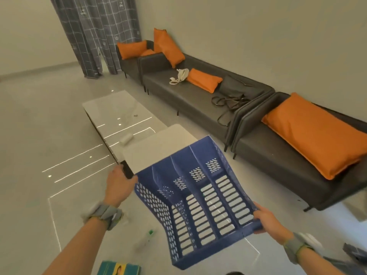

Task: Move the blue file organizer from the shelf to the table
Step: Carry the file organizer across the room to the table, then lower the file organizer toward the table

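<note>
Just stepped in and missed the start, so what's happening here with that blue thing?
A person is carrying the blue file organizer with both hands, held up in the air and tilted. The left hand grips its left edge and the right hand holds its right corner. It is empty and not yet set down. The low white table lies just ahead, beside dark sofas with orange cushions.

Dim, warm indoor light; thin bright strip reflections and dots glare off the glossy grey tiled floor (59,169). Wide-angle bending warps the edges, and the whole picture is slightly soft.
</note>
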Available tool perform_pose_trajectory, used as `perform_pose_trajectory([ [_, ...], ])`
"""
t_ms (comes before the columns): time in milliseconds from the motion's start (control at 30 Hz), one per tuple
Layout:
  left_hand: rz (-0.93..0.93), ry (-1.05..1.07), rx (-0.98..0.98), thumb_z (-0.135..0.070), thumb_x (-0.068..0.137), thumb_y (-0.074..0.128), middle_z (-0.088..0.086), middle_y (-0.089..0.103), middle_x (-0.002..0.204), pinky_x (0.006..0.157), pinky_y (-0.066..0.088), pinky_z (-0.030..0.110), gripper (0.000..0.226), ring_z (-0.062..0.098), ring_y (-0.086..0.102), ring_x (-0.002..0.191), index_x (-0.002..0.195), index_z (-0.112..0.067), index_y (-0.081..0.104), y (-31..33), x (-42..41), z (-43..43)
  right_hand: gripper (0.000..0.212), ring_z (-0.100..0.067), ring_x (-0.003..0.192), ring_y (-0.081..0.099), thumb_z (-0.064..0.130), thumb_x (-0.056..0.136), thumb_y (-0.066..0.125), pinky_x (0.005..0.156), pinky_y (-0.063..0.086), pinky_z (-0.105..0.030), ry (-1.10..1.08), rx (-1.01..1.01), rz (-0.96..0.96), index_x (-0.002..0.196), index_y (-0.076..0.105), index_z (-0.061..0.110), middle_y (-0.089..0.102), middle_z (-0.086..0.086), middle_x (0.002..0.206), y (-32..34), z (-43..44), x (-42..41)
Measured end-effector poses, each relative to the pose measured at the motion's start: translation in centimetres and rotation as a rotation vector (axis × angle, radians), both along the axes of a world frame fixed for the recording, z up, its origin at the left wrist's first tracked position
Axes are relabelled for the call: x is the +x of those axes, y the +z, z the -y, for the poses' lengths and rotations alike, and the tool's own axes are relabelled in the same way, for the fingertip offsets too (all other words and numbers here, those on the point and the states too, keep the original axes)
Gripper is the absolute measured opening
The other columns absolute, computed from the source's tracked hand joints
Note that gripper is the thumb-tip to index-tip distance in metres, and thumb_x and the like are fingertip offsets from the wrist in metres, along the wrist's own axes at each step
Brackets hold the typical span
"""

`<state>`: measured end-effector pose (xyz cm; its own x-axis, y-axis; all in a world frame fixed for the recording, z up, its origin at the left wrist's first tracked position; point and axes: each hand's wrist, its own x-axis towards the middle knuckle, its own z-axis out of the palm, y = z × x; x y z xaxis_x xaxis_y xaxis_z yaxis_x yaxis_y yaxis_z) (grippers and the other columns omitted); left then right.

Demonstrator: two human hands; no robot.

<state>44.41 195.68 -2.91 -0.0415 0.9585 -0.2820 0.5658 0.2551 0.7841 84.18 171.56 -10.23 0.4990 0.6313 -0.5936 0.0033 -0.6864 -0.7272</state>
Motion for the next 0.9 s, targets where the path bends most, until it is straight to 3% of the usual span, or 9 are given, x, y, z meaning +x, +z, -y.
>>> perform_pose_trajectory([
  [67,-0.021,-0.032,-0.278,-0.022,0.09,0.065,0.017,0.059,0.125,0.089,0.055,0.046,0.052,0.035,0.062,0.102,0.136,-0.004,0.051,-2.2,2.1,-3.6,0.05,-0.037,0.082,0.069,-0.008,0.083,0.042,0.058,0.062,-0.045,-0.007,-0.002,-0.025,0.119,0.061,0.023,0.071,-0.019,0.1,-1.1,-3.6,2.3],
  [167,0.139,0.006,-0.601,-0.006,0.099,0.046,0.021,0.068,0.105,0.074,0.061,0.049,0.032,0.032,0.065,0.08,0.129,-0.001,0.056,-4.6,5.9,-8.3,0.045,-0.031,0.076,0.071,-0.011,0.084,0.042,0.062,0.063,-0.047,0.049,-0.001,-0.075,0.117,0.064,0.011,0.075,-0.013,0.085,-2.7,-10.1,6.1],
  [267,0.127,0.01,-0.554,-0.001,0.1,0.043,0.022,0.07,0.096,0.045,0.061,0.039,0.03,0.033,0.067,0.076,0.127,0.003,0.055,-5.6,8.7,-12.5,0.039,-0.04,0.087,0.071,-0.013,0.085,0.041,0.082,0.058,-0.06,0.097,-0.021,-0.118,0.113,0.064,0.001,0.075,-0.022,0.089,-4.2,-16.1,8.7],
  [333,0.122,0.04,-0.531,0.002,0.098,0.046,0.03,0.071,0.104,0.043,0.061,0.039,0.031,0.037,0.067,0.076,0.126,0.008,0.057,-5.6,10.9,-15.8,0.037,-0.049,0.097,0.067,-0.011,0.085,0.04,0.087,0.055,-0.063,0.118,-0.068,-0.06,0.104,0.067,0.006,0.071,-0.03,0.101,-5.2,-21.1,11.1],
  [433,0.118,0.097,-0.461,0.002,0.095,0.051,0.038,0.07,0.112,0.051,0.063,0.043,0.03,0.04,0.069,0.074,0.12,0.015,0.06,-4.9,14.5,-21.2,0.035,-0.031,0.101,0.066,0.005,0.094,0.04,0.083,0.056,-0.037,0.375,-0.131,0.161,0.111,0.067,0.019,0.069,-0.015,0.121,-4.8,-29.6,14.8],
  [600,0.028,0.154,-0.348,-0.007,0.096,0.046,0.036,0.067,0.12,0.091,0.059,0.058,0.03,0.05,0.068,0.107,0.112,0.012,0.063,-5.7,18.6,-27.5,0.038,-0.029,0.118,0.059,0.018,0.1,0.044,0.099,0.042,-0.031,0.579,-0.111,0.261,0.135,0.055,0.01,0.063,-0.014,0.133,-2.8,-42.9,17.3],
  [733,0.051,0.187,-0.303,-0.014,0.098,0.046,0.035,0.068,0.115,0.09,0.058,0.059,0.031,0.048,0.07,0.1,0.109,0.007,0.066,-7.2,19.5,-33.1,0.042,-0.023,0.095,0.064,0.016,0.097,0.049,0.091,0.053,-0.047,0.42,-0.009,-0.065,0.138,0.041,0.02,0.064,-0.004,0.105,-2.0,-53.3,15.3],
  [800,0.075,0.163,-0.289,-0.021,0.098,0.05,0.032,0.072,0.108,0.085,0.06,0.061,0.023,0.044,0.073,0.091,0.091,-0.006,0.066,-8.3,19.5,-35.9,0.053,-0.021,0.098,0.061,0.017,0.096,0.05,0.084,0.054,-0.042,0.4,0.021,-0.098,0.145,0.032,0.019,0.059,-0.002,0.112,-2.5,-58.1,14.4],
  [900,0.067,0.163,-0.255,-0.038,0.087,0.045,0.026,0.074,0.105,0.086,0.058,0.062,0.026,0.044,0.072,0.093,0.083,-0.019,0.062,-10.2,19.6,-40.6,0.055,-0.006,0.078,0.062,0.017,0.093,0.053,0.061,0.054,-0.026,0.381,0.049,-0.04,0.144,0.033,0.017,0.06,0.007,0.101,-3.0,-64.2,13.9],
])
